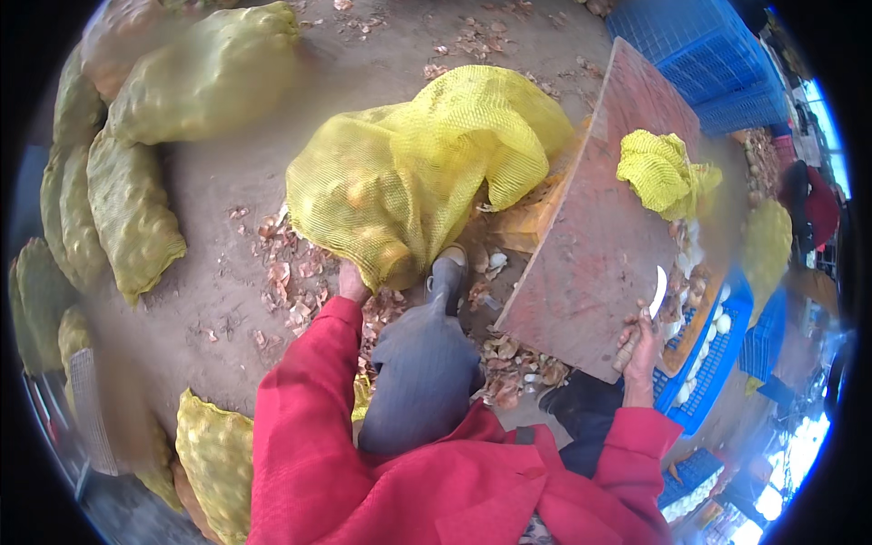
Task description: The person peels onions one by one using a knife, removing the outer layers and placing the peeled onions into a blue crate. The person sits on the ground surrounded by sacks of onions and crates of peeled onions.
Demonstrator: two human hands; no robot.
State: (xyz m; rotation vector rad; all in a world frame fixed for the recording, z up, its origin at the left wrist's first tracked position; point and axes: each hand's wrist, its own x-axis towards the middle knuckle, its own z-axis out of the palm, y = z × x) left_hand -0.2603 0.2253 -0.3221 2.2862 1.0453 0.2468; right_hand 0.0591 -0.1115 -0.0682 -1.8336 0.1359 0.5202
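My left hand is at the near lower edge of a large yellow mesh sack lying on the ground. Its fingers are hidden by the sack, so their grip does not show. Brownish onions show through the mesh, and the sack's upper part is slack and bunched. My right hand is closed around the handle of a knife with a curved blade, above the near edge of a reddish, worn board. The blade points away from me.
Full mesh sacks lie at the left. Dry onion skins litter the ground. A crumpled yellow net rests on the board. Blue crates stand far right; peeled onions lie in a nearer blue crate.
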